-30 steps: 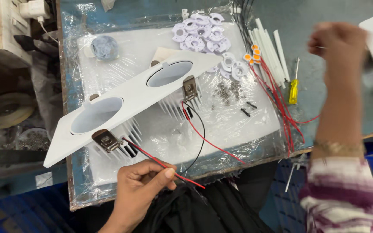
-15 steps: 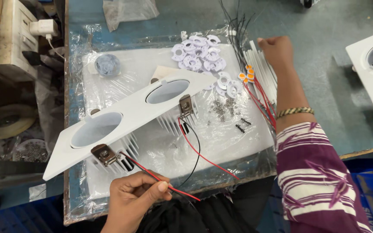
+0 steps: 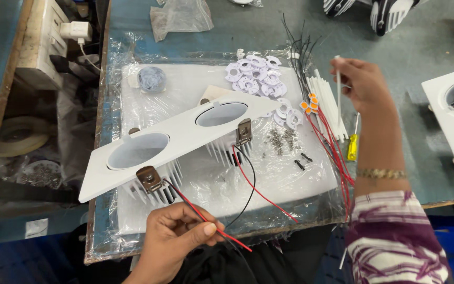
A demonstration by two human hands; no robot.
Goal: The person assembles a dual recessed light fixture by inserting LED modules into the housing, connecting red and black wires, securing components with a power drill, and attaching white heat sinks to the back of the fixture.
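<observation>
Red wire [image 3: 206, 218] pinched in left hand [image 3: 177, 239]; right hand [image 3: 361, 84] lifts thin white sleeve [image 3: 338, 84].

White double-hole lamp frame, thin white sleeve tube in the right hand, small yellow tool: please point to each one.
White double-hole lamp frame [image 3: 185, 138]: head view, flat face between the holes.
Thin white sleeve tube [image 3: 337, 79]: head view, shaft above the right hand's fingers.
Small yellow tool [image 3: 352, 148]: head view, yellow handle.

Light-fitting assembly workshop: plastic-wrapped bench [image 3: 132, 68] with a 2-hole downlight housing [image 3: 179, 138], red lead wires [image 3: 337, 152], white plastic rings [image 3: 256, 76], loose screws [image 3: 282, 139], tape roll [image 3: 19, 138].
</observation>
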